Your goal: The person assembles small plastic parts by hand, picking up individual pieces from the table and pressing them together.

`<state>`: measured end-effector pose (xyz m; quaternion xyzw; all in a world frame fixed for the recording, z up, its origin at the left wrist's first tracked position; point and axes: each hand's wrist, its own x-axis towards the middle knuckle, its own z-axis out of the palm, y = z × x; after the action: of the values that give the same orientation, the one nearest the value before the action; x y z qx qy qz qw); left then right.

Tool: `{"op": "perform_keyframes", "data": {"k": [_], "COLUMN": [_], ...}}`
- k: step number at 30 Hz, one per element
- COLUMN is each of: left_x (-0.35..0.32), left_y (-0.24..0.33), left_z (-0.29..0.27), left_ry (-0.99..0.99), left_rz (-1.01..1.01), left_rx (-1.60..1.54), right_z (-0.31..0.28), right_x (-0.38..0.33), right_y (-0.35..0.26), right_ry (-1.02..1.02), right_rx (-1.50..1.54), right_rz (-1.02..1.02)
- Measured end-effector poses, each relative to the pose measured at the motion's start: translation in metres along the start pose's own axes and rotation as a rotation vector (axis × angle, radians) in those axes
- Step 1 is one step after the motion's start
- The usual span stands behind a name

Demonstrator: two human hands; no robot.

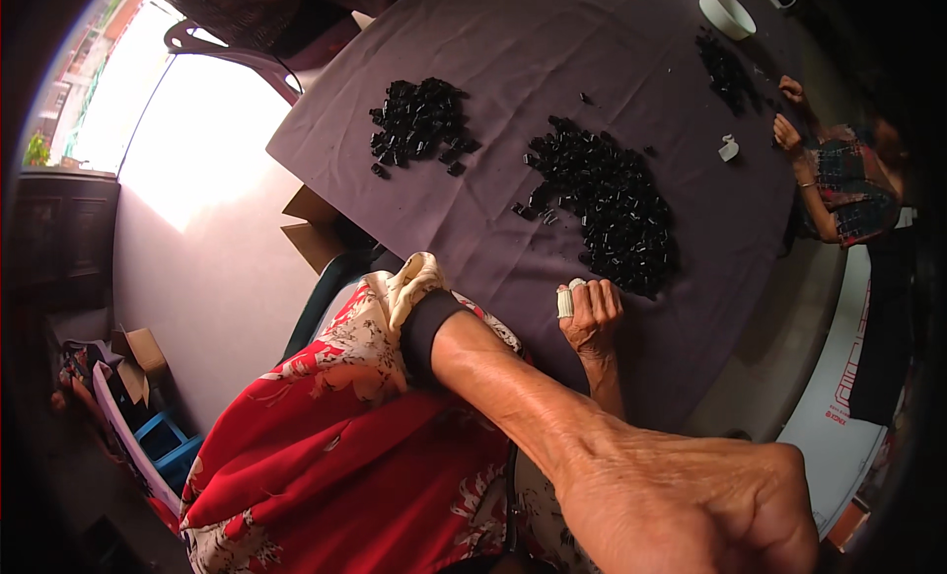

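Note:
My left forearm reaches across from the left, and my left hand [700, 495] looms large at the lower right, close to the camera. It is closed with the knuckles bent; whatever its fingers hold is hidden. Beyond that arm, my right hand [594, 322] rests at the near edge of the cloth-covered table [503, 51], fingers curled under. A pale finger wrap [565, 300] covers one of its digits. Just past the knuckles lies a large heap of small, shiny black pieces [617, 209]. Farther left sits a smaller heap of the same pieces [419, 120].
Across the table at right, another person's hands [786, 130] are near a third black heap [725, 76]. A white bowl [728, 12] and a crumpled white scrap [728, 148] lie on that side. Cardboard boxes [143, 352] and a blue stool [168, 441] stand at left.

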<state>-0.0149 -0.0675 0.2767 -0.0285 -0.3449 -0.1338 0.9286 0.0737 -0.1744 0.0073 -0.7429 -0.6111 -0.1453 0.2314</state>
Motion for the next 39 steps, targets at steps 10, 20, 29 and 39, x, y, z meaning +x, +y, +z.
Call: {"op": "perform_keyframes", "data": {"k": [10, 20, 29, 39], "left_x": [0.002, 0.001, 0.002, 0.002], "left_y": [-0.004, 0.0, -0.009, -0.001], "left_z": [-0.006, -0.009, -0.007, -0.013], "left_ry": [0.0, -0.002, 0.003, 0.007], "left_rz": [0.021, 0.037, 0.064, 0.082], "left_rx": [-0.033, -0.045, -0.051, -0.053], "right_z": [0.002, 0.002, 0.002, 0.001], "right_x": [-0.002, 0.0, -0.001, -0.001], "right_y": [0.003, 0.002, 0.001, 0.0], "right_ry": [0.015, 0.021, 0.0, -0.012], "right_rx": [-0.012, -0.005, -0.001, -0.02], "right_rz": [0.008, 0.01, 0.018, 0.021]}}
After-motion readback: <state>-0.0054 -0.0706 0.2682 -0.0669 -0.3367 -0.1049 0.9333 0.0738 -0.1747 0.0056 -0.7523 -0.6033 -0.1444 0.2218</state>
